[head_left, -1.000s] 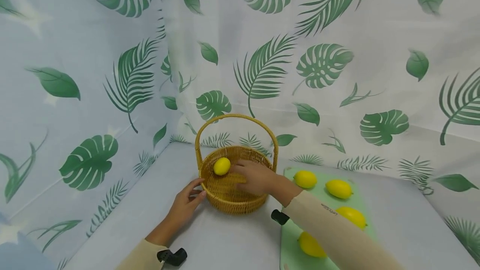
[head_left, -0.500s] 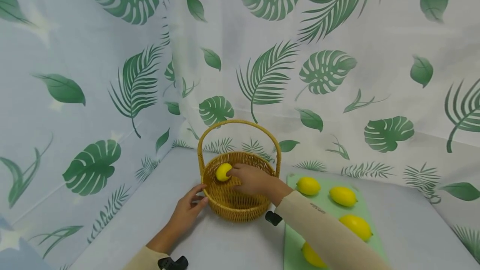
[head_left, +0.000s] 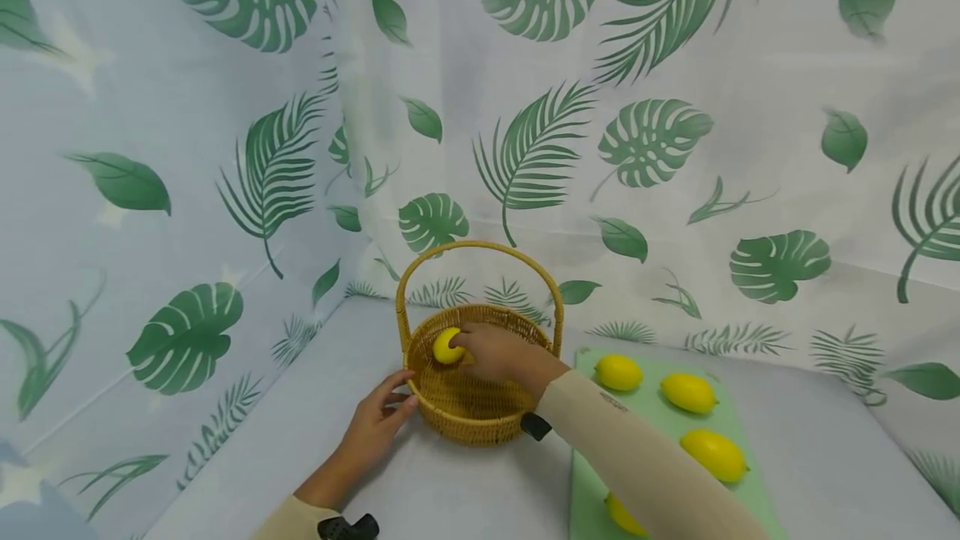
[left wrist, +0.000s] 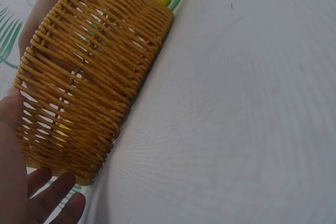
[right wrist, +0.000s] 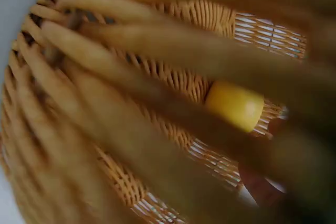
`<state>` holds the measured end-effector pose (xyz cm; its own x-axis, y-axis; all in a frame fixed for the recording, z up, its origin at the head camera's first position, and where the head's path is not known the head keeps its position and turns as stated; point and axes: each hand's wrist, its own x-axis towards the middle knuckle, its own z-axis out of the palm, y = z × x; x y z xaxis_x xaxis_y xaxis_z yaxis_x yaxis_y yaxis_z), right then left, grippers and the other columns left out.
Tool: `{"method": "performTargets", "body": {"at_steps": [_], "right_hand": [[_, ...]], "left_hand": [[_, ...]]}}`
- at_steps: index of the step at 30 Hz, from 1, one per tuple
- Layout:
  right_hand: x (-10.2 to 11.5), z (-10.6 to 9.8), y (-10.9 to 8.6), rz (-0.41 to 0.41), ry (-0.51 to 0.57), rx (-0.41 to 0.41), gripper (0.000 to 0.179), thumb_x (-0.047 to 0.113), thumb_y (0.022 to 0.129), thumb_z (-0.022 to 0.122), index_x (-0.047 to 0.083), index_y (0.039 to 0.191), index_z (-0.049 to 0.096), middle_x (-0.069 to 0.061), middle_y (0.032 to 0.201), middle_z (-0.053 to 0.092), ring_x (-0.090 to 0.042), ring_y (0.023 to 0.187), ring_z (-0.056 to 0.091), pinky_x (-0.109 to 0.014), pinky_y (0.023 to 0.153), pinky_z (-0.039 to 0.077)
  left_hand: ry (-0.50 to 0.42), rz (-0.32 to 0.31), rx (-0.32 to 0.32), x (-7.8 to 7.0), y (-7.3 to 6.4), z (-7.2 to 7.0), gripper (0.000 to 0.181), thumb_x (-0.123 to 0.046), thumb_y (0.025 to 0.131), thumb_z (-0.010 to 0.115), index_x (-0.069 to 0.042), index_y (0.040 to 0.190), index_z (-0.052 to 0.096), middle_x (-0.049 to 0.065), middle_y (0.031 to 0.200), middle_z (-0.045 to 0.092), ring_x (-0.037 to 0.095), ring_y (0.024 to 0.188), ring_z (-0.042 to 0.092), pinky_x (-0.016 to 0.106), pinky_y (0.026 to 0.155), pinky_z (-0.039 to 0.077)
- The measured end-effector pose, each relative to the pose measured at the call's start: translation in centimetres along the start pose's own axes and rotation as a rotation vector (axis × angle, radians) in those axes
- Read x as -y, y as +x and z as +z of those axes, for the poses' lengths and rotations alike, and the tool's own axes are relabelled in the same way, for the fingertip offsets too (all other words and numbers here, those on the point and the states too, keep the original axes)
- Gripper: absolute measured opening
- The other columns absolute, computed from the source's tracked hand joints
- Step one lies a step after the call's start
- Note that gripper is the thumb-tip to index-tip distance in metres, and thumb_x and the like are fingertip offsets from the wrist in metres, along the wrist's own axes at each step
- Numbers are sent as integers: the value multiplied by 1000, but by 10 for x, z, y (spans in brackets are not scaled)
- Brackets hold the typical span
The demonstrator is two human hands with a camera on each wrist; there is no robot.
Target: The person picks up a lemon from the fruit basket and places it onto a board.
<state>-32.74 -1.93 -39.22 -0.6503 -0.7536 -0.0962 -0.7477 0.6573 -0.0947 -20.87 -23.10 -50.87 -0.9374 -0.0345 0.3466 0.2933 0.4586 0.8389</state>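
Note:
A round wicker basket [head_left: 468,432] with a tall arched handle stands on the white table. Inside, against its left wall, lies a yellow lemon [head_left: 444,347]. Reaching in from the right, my right hand [head_left: 495,352] has its fingers curled at the lemon's right side, the thumb lower down. Through the blurred weave in the right wrist view, part of the lemon [right wrist: 234,105] shows with a fingertip at its end. At the basket's left rim rests my left hand [head_left: 375,415], fingers loosely spread. The left wrist view shows its lower fingers [left wrist: 52,198] beside the wicker wall.
Right of the basket a pale green board [head_left: 588,473] carries several lemons, such as the large lemon [head_left: 712,454] and the far lemon [head_left: 618,372]. The right sleeve [head_left: 637,448] passes over it. A leaf-print curtain [head_left: 675,23] hangs behind and at the left.
My right hand has moved left inside the basket, from a gap beside the lemon to fingers on it. The left hand stays at the rim. The head view has shifted slightly.

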Motion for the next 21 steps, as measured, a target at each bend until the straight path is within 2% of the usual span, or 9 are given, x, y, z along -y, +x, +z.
{"method": "performTargets", "body": {"at_steps": [8,11,16,21], "right_hand": [[-2,0,8,-41,-50,7,46,28,93,67,19,137,57,-1,137,49,-21,128,45,-36,106,38],[-2,2,11,-56,-71,18,50,23,92,68,18,140,54,-3,142,47,-22,132,42,-37,108,35],[-3,12,11,-26,-63,52,55,17,92,66,25,143,50,-3,149,41,-24,138,36,-41,110,32],[-4,24,8,-28,-87,27,56,22,91,69,27,144,50,-6,149,40,-27,137,36,-43,107,36]], "left_hand": [[-2,22,25,0,2,2,51,-35,97,61,-10,141,51,4,139,52,19,107,61,32,82,52],[0,19,21,-1,3,0,51,-35,97,61,-10,140,51,5,138,52,18,107,61,33,83,52],[10,-4,10,-1,4,-1,52,-38,96,61,-13,141,51,2,138,52,17,107,61,35,85,52],[7,-7,9,0,2,0,52,-38,96,61,-13,140,51,3,138,53,18,107,61,34,83,52]]}}
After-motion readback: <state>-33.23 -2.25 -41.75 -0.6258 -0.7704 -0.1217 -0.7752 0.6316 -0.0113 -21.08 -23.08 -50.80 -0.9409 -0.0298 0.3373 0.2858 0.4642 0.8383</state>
